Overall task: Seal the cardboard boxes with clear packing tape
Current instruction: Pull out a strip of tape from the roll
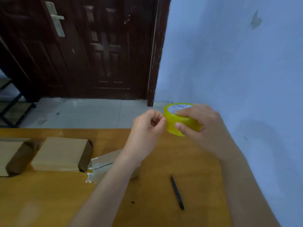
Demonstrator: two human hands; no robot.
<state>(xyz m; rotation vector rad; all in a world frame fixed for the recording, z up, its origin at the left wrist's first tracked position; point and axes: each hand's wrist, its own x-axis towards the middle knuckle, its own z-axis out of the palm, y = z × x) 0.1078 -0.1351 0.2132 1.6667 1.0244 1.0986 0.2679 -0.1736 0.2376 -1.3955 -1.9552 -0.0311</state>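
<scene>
Two hands: tape roll (182,123) is gripped by right hand (201,126); its edge is pinched, apparently, by left hand (147,128). Tape end may be lost or torn if picked badly.

Yellowish tape roll (180,123) held tilted above three cardboard boxes (60,153).

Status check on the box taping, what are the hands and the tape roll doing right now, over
Right hand grips the tape roll above the table. Left hand pinches at the roll's edge. Box untouched. Pen lies clear of the work.
</scene>
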